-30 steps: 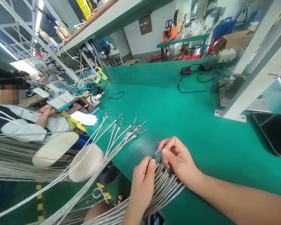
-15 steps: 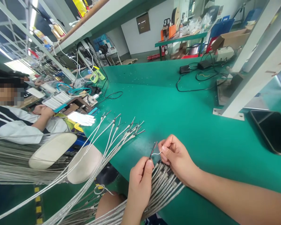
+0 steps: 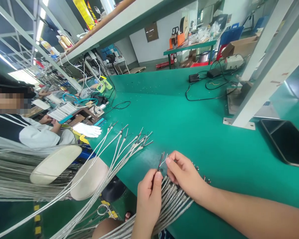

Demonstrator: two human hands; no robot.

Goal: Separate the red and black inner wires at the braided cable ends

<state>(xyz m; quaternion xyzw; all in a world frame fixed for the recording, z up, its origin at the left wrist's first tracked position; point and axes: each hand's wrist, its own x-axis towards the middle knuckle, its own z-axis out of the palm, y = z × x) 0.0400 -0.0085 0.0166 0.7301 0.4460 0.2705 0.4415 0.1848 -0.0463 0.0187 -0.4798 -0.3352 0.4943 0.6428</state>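
Green counter [image 3: 201, 129], cables [image 3: 139, 147] at left look split already. Left hand [image 3: 149, 191] is closed on one cable end [image 3: 160, 163] by the bundle [image 3: 175, 200], right hand [image 3: 184, 171] pinches its white wire [image 3: 163, 162]. Can't tell how many remain.

The right hand [image 3: 177, 167] pinches a white wire [image 3: 163, 162].

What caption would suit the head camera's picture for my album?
Left hand gripping thin wires, right hand at the white one, above a green table and bundled cables.
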